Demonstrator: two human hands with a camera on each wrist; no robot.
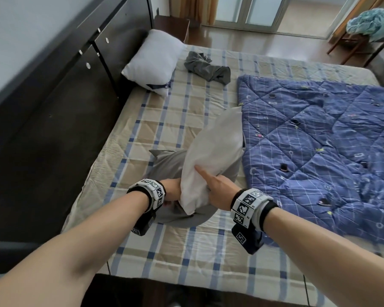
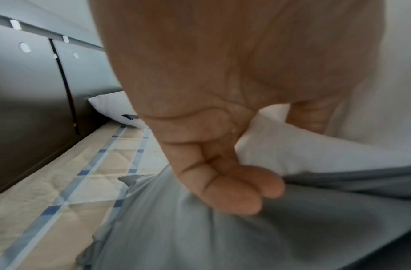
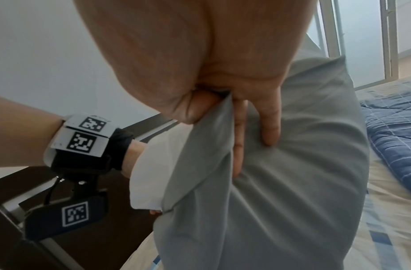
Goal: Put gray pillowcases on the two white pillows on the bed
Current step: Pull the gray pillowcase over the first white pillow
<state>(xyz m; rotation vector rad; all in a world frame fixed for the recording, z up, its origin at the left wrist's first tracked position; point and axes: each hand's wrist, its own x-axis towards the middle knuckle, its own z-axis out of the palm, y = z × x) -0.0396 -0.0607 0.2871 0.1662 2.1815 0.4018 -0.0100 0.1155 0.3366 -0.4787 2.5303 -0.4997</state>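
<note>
A white pillow stands tilted on the bed, its lower part inside a gray pillowcase. My left hand grips the pillow's near left edge, with curled fingers lying over the gray fabric and the white pillow beside them. My right hand pinches the pillowcase edge between thumb and fingers, and its index finger lies straight along the white pillow. A second white pillow leans on the headboard. A crumpled gray pillowcase lies near it.
A blue quilt covers the right half of the checked bed sheet. The dark headboard cabinet runs along the left. A chair with teal cloth stands on the floor at the far right.
</note>
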